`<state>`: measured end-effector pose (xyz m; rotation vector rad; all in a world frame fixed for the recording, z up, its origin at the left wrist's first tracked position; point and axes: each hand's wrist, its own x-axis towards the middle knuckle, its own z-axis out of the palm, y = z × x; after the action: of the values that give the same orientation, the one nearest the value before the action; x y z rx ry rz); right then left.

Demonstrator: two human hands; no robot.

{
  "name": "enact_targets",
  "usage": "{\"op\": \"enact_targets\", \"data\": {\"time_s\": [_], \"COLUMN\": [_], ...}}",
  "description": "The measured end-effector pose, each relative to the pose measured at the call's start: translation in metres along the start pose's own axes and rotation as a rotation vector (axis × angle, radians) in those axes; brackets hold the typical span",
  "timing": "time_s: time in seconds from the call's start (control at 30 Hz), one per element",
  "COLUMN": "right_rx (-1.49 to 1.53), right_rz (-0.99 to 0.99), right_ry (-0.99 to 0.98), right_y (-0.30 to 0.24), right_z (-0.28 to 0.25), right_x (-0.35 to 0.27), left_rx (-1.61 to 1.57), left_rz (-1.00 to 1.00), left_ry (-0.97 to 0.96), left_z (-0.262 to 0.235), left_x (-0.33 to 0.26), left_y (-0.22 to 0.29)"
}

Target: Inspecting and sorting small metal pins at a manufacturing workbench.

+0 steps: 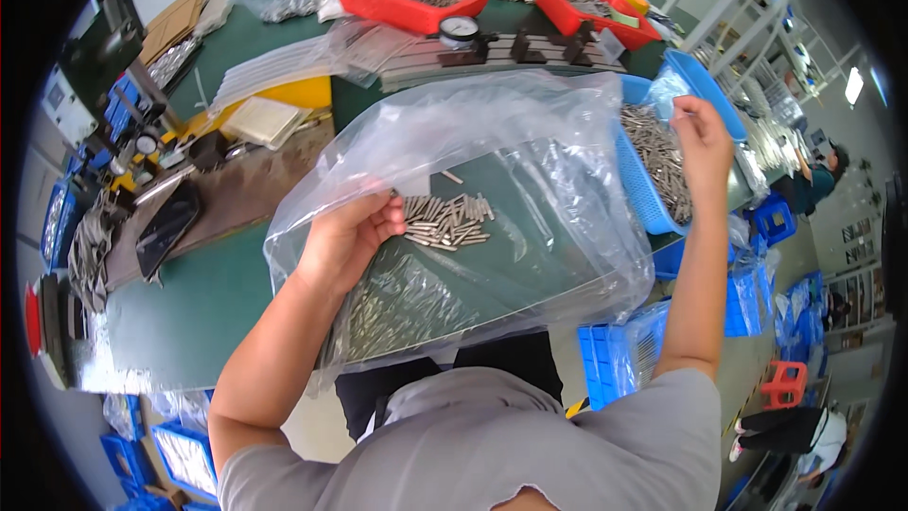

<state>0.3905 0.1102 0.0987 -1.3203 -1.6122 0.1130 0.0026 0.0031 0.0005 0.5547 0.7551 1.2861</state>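
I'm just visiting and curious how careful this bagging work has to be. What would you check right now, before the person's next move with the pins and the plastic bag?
1. Left hand has hold of the clear plastic bag: ok, it grips the bag at its near side.
2. Right hand holds the bag's far edge up: ok, pinched above the blue basket.
3. Bag mouth open: cannot tell, folds hide it.
4. Metal pins gathered together: ok, one cluster by the left fingers, though one pin lies apart.
5. Bag free of tears: cannot tell.
6. Blue basket holds more pins: ok.
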Motion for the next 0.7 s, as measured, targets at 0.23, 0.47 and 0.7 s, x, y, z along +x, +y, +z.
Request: {"op": "enact_targets", "data": {"time_s": [0.23,0.47,0.7], "right_rx": [0.103,-0.196,-0.223], "right_rz": [-0.411,-0.466,-0.702], "right_ry": [-0.874,-0.791,-0.652], "right_y": [-0.133,-0.1,-0.084], "right_z": [0.056,0.142,0.178], "right_x": [-0.063,-0.07,-0.082], "left_rx": [-0.012,-0.095,-0.107], "left_rz": [0.003,-0.006,-0.006], "left_ry": [-0.007,-0.04,-0.042], "left_z": [-0.004,-0.005,-0.009], "left_x": [0.001,0.001,0.0], "left_y": [0.001,0.0,-0.001]}}
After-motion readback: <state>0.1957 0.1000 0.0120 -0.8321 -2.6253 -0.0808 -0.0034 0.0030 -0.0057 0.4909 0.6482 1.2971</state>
